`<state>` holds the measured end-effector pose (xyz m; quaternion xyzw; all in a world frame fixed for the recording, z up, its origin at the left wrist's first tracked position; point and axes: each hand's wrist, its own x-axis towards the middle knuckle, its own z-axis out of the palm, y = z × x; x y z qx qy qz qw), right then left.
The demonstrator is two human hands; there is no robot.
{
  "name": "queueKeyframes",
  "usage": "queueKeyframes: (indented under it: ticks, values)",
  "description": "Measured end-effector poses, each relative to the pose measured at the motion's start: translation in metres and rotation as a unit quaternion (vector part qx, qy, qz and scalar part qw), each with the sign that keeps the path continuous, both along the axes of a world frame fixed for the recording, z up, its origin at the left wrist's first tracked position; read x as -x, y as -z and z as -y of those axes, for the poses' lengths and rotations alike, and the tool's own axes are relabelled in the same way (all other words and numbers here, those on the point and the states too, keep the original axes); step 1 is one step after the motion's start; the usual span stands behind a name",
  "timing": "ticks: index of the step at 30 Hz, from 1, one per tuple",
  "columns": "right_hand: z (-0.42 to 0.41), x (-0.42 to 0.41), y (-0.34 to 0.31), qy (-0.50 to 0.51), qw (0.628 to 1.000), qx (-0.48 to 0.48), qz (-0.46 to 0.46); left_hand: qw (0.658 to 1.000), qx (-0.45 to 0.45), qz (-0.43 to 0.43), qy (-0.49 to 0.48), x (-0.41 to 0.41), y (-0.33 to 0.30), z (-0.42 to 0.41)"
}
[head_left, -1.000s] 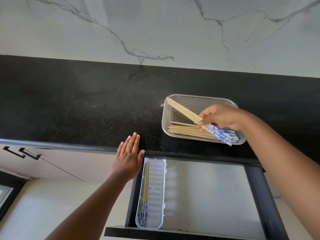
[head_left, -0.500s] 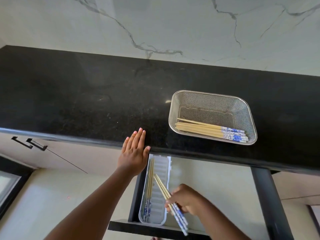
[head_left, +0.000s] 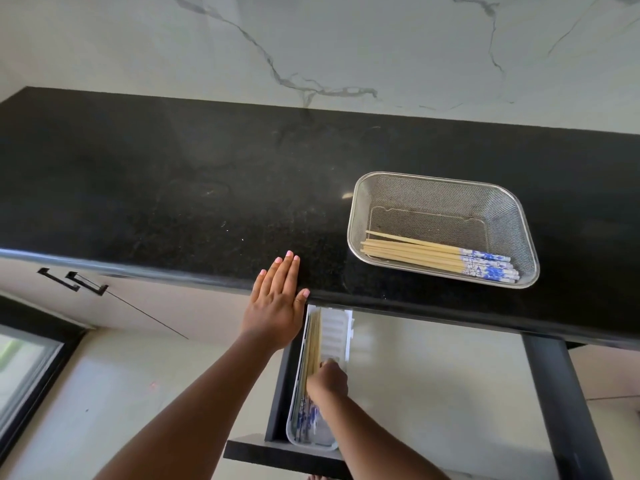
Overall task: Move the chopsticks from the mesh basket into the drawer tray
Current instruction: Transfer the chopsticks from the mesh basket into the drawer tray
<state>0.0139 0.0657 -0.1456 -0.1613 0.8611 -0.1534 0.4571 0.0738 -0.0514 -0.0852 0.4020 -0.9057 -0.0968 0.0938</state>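
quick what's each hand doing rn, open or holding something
Left hand: open, flat on the counter edge, holding nothing.
Right hand: in the tray, on the chopsticks; grip cannot be told.

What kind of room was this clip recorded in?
Most likely a home kitchen: a black stone countertop under a marble-look wall, a mesh basket of chopsticks, and an open drawer with a white utensil tray.

Two bare forearms, no sleeves, left hand with pale pink painted nails
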Motion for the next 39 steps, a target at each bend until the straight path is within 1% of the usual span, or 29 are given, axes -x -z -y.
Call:
queueKeyframes:
  ticks: [3,8,17,20,23,26,28,30,32,34,35,36,38,39]
  values:
    - [-0.004,-0.002,0.002,-0.019,1.0,-0.004,-0.02,1.0,0.0,0.004,-0.002,0.0,0.001,0.001]
    - [-0.008,-0.004,0.0,-0.019,0.999,0.003,-0.048,1.0,-0.002,0.005,-0.002,0.0,0.001,0.001]
    - [-0.012,-0.009,-0.006,-0.052,0.998,-0.012,-0.046,1.0,-0.006,0.005,-0.001,0.0,0.0,0.0]
    - [-0.014,-0.01,-0.008,-0.099,0.993,-0.037,-0.058,1.0,-0.005,0.008,-0.001,0.0,-0.001,0.0]
    - [-0.016,-0.013,-0.014,-0.165,0.983,-0.07,-0.047,1.0,-0.002,0.008,-0.001,0.001,-0.001,0.0]
    - [-0.017,-0.014,-0.035,-0.239,0.966,-0.083,-0.047,1.0,-0.001,0.002,-0.001,0.0,-0.002,-0.001]
    - [-0.013,-0.002,-0.065,-0.274,0.959,-0.027,-0.067,1.0,0.0,0.001,-0.001,0.001,-0.003,-0.001]
    - [-0.007,0.023,-0.105,-0.279,0.955,0.06,-0.081,1.0,0.0,-0.006,-0.004,0.002,-0.003,-0.001]
    - [-0.002,0.06,-0.151,-0.253,0.953,0.14,-0.092,1.0,0.0,-0.008,-0.006,0.002,-0.002,-0.001]
    - [-0.001,0.103,-0.192,-0.188,0.952,0.216,-0.111,1.0,-0.002,-0.006,-0.006,0.001,0.0,0.0]
    - [-0.002,0.124,-0.209,-0.148,0.948,0.251,-0.13,1.0,-0.002,-0.004,-0.004,0.001,0.0,0.0]
    - [-0.004,0.144,-0.219,-0.118,0.939,0.274,-0.171,1.0,-0.002,-0.002,-0.001,0.0,0.0,0.0]
    - [-0.004,0.185,-0.228,-0.101,0.916,0.276,-0.274,1.0,-0.002,-0.004,0.002,0.001,-0.001,0.0]
    - [-0.003,0.203,-0.226,-0.106,0.912,0.263,-0.297,1.0,-0.002,-0.002,0.003,0.001,-0.001,0.0]
